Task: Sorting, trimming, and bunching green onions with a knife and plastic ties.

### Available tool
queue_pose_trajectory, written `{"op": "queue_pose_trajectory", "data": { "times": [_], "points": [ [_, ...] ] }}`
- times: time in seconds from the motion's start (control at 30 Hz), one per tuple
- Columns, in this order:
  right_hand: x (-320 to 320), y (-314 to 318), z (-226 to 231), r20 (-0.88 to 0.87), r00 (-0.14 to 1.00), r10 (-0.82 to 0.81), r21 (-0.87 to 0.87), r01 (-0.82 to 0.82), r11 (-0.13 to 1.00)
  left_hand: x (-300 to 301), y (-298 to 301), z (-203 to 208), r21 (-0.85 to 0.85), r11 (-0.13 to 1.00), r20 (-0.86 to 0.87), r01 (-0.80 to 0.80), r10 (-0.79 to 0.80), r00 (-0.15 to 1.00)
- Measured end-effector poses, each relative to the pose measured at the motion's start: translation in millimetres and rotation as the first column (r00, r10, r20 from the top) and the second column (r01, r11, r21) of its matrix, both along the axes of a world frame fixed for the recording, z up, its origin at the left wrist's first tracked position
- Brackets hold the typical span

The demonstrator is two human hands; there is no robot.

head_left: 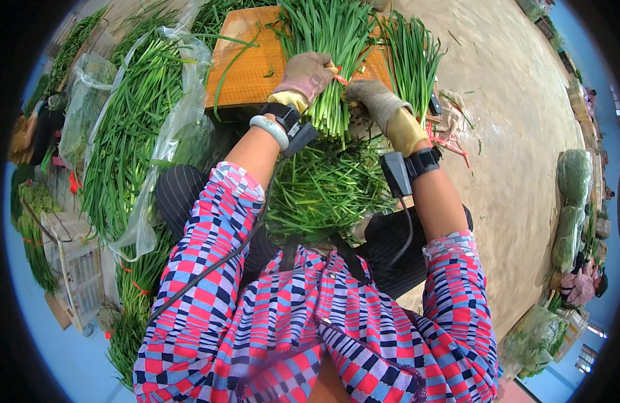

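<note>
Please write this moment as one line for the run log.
left hand: at red tie | right hand: beside stems | green bunch: on orange table | loose greens: below hands

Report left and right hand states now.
Left hand: curled at the red tie; whether it grips can't be told.
Right hand: curled beside the greens; grip can't be told.

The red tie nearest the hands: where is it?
Head view, upper centre: the red tie lies across the leafy bundle, between left hand and right hand.
</note>
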State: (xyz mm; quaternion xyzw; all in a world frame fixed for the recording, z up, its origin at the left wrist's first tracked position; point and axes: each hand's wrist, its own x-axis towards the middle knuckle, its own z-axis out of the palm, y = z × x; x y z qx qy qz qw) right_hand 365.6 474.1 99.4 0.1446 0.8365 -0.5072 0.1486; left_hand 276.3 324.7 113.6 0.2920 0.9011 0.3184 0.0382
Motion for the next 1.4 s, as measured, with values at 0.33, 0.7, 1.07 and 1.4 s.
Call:
{"op": "queue_pose_trajectory", "data": {
  "times": [0.33, 0.7, 1.07, 1.4],
  "points": [
    [92.6, -58.5, 59.7, 0.069, 0.849, 0.523, -0.023, -0.523, 0.852, -2.7, -5.2, -4.6, 0.115, 0.992, 0.06, 0.054, -0.061, 0.996],
    [112.5, -47.7, 34.2, 0.076, 0.957, 0.281, 0.571, -0.273, 0.774, 0.8, -8.2, 5.6, 0.068, 0.996, 0.025, 0.061, -0.063, 0.998],
    [44.8, -36.4, 7.3, 0.296, 0.872, -0.391, -0.477, 0.489, 0.73, -20.4, -12.9, -22.7, 0.181, 0.983, 0.154, 0.016, -0.044, 0.987],
    [57.3, -45.8, 14.1, 0.136, 0.969, -0.207, -0.267, 0.237, 0.934, -21.0, -17.2, -27.1, 0.295, 0.955, 0.165, 0.024, -0.076, 0.983]
  ]
}}
